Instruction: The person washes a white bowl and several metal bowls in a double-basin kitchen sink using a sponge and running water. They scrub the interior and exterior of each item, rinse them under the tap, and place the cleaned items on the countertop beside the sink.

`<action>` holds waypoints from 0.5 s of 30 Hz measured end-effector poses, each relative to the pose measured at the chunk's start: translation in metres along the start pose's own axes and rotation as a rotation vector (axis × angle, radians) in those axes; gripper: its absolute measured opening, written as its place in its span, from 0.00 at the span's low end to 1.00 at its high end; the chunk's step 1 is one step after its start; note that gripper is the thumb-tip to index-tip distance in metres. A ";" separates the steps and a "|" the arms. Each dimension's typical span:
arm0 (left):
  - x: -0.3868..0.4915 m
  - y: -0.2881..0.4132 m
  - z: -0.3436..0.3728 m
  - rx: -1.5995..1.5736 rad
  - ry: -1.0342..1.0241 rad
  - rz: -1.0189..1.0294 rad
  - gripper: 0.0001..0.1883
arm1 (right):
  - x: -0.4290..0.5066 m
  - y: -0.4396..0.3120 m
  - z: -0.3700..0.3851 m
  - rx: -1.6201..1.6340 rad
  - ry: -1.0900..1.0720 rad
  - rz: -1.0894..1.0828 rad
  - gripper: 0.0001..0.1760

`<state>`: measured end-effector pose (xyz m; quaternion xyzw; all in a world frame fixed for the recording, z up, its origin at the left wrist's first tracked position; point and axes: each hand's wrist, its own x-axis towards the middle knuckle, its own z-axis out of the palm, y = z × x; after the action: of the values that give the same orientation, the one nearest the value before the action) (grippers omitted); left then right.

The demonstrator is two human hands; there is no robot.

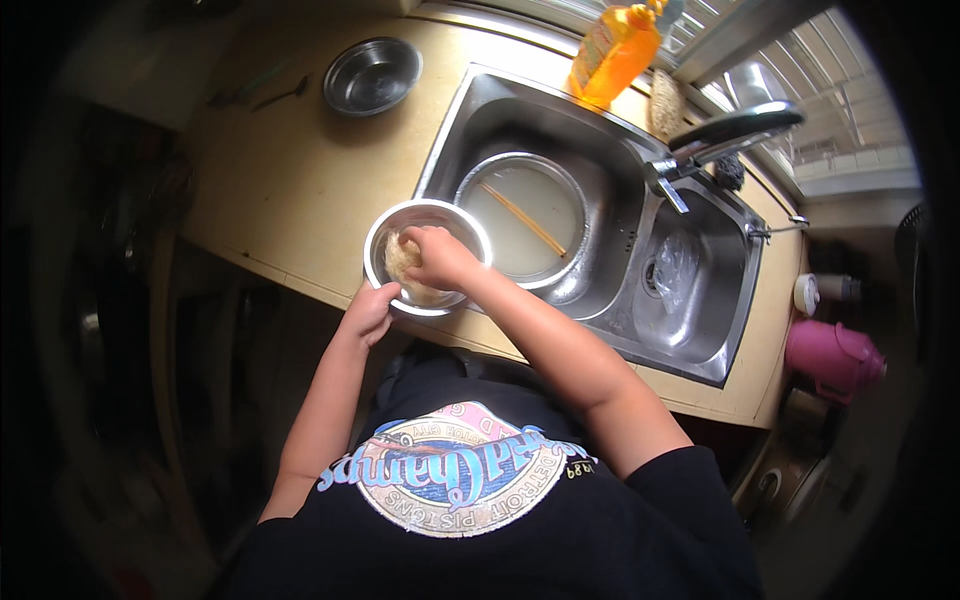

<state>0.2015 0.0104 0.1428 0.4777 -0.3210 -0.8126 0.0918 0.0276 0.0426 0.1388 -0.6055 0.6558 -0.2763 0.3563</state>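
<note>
My left hand (373,311) grips the near-left rim of a round stainless steel bowl (469,221), thumb over the edge. The bowl is at the counter's front edge, beside the sink's left side. Inside it, my right hand (437,259) holds a pale, fibrous scrubbing pad (400,255) against the inner wall; its fingertips are partly hidden. Just right of the bowl, a larger round metal basin (577,191) stands in the big sink compartment with cloudy water in it. A pair of wooden chopsticks (525,219) lies across this basin.
A dark empty bowl (373,77) stands on the counter (300,187) at the back left, near a small utensil (281,95). An orange detergent bottle (613,56) and a faucet (720,135) rise behind the double sink (637,247). Clear plastic (677,270) lies in the small compartment.
</note>
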 end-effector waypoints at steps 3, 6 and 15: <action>-0.004 0.004 0.030 0.229 0.161 0.302 0.40 | -0.018 -0.003 -0.031 0.117 0.052 0.118 0.21; 0.020 0.012 0.048 0.825 0.228 0.578 0.44 | -0.045 0.032 -0.066 0.236 0.381 0.248 0.19; 0.053 0.023 0.112 1.489 0.390 1.014 0.34 | -0.156 0.145 -0.115 0.646 0.776 0.490 0.21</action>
<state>0.0763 0.0165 0.1565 0.3442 -0.9108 -0.1640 0.1583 -0.1486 0.2059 0.1128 -0.1496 0.7425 -0.5749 0.3097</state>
